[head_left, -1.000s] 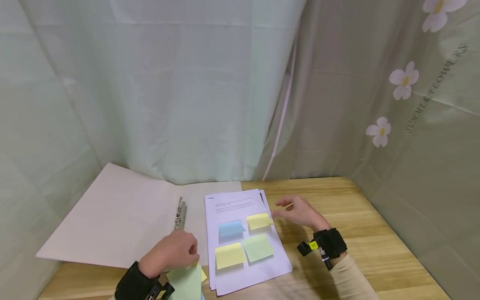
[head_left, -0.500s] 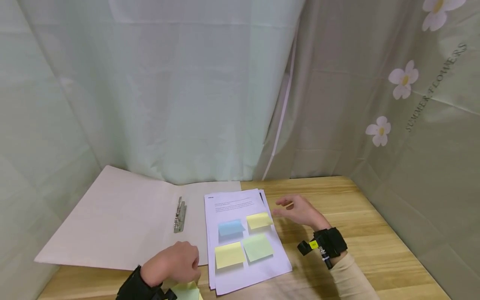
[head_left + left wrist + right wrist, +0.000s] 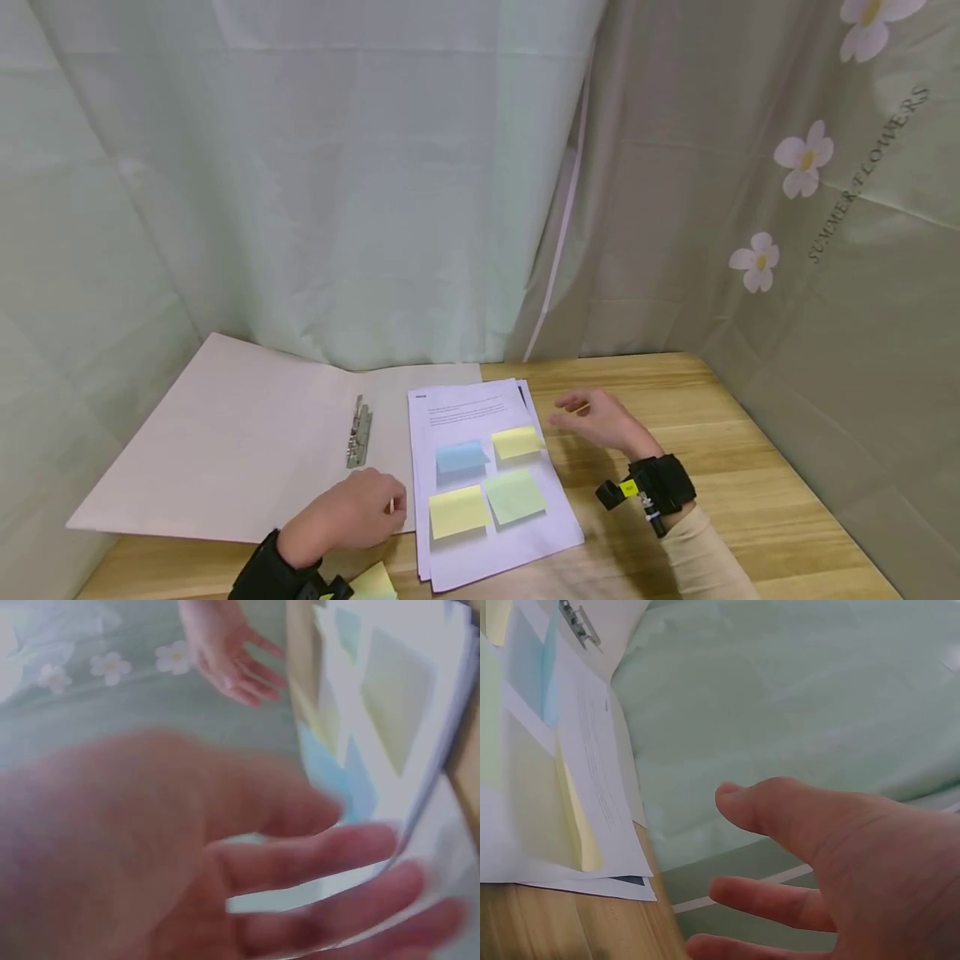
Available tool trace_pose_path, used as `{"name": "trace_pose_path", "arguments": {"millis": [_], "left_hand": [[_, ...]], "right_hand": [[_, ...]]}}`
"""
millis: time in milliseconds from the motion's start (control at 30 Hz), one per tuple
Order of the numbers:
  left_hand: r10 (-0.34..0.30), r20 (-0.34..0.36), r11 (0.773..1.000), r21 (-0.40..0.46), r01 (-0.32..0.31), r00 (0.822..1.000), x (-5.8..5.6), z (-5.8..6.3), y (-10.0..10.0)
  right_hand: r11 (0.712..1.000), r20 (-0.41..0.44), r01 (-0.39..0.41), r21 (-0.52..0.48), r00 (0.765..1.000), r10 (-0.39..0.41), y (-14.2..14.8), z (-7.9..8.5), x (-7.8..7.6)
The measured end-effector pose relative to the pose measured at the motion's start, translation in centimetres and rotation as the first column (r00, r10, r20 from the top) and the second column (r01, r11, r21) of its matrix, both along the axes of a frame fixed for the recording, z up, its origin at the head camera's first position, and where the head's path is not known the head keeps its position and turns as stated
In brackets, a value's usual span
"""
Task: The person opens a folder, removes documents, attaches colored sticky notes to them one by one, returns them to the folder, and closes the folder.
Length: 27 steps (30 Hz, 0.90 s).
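Note:
My left hand (image 3: 358,510) hovers over the front edge of an open white folder (image 3: 225,450), its fingers loosely bent and holding nothing. Just below it, a yellow sticky note pad (image 3: 372,581) shows at the bottom of the head view, partly cut off. To the right lies a stack of printed paper (image 3: 517,546). On its top sheet are a blue sticky note (image 3: 461,457), a green sticky note (image 3: 516,497), and two yellow ones, the lower yellow sticky note (image 3: 458,512) nearest the left hand. My right hand (image 3: 600,419) is held beside the stack's right edge, fingers relaxed and apart from the paper.
A metal clip (image 3: 359,433) is fixed inside the folder near its fold. The wooden table (image 3: 757,500) extends to the right. Curtains (image 3: 375,183) stand behind and on both sides, the right one with printed flowers (image 3: 804,158).
My left hand has lowered the green and yellow notes toward the table's front edge, let go, and risen slightly away from them. The right hand has stayed almost still.

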<state>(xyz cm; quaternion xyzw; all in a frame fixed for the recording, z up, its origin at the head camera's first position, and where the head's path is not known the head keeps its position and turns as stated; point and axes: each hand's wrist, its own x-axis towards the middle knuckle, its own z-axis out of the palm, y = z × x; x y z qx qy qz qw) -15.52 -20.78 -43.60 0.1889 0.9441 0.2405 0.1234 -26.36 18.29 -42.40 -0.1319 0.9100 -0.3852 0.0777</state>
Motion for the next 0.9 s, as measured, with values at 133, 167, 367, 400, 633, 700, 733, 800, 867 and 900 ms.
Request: {"name": "trace_pose_path", "arguments": {"millis": [133,167,367,400,633,700,733,800,867,900], "left_hand": [[0.122,-0.156,0.99,0.091,-0.108,0.98,-1.0,1.0,0.7],[0.159,-0.172,0.984,0.107,-0.142,0.972,-1.2,1.2,0.9],[0.244,-0.15,0.966,0.127,-0.226,0.958,-2.4,1.3,1.3],[0.248,-0.139,0.964,0.13,-0.231,0.959,-2.6,1.1,1.2],[0.246,-0.074,0.963,0.135,-0.234,0.967,-3.4,-0.4,0.9],[0.239,-0.048,0.962,0.146,-0.23,0.97,-3.5,-0.7,1.1],[0.239,-0.042,0.962,0.15,-0.23,0.97,-3.5,-0.7,1.2],[0.235,-0.037,0.963,0.148,-0.227,0.971,-3.5,-0.8,1.6],[0.23,-0.035,0.965,0.14,-0.223,0.972,-3.5,-0.8,1.8],[0.229,-0.036,0.966,0.133,-0.222,0.973,-3.5,-0.9,2.0]], "right_hand": [[1.0,0.007,-0.006,-0.029,1.0,0.006,0.4,0.3,-0.1],[0.999,0.01,-0.005,-0.036,1.0,0.005,0.5,0.4,-0.2],[0.996,0.085,0.042,-0.078,0.996,-0.035,0.7,0.1,-0.3],[0.994,0.111,0.05,-0.095,0.993,-0.04,0.6,0.0,-0.3],[0.983,0.234,0.077,-0.167,0.972,-0.036,-0.2,-1.3,-0.4],[0.984,0.249,0.071,-0.164,0.968,-0.028,-0.8,-1.8,-0.4],[0.982,0.262,0.073,-0.171,0.965,-0.026,-1.1,-2.1,-0.5],[0.979,0.285,0.079,-0.187,0.958,-0.023,-1.7,-2.5,-0.6],[0.975,0.309,0.086,-0.205,0.951,-0.019,-2.3,-2.9,-0.7],[0.972,0.319,0.09,-0.216,0.948,-0.017,-2.5,-3.1,-0.8]]}}
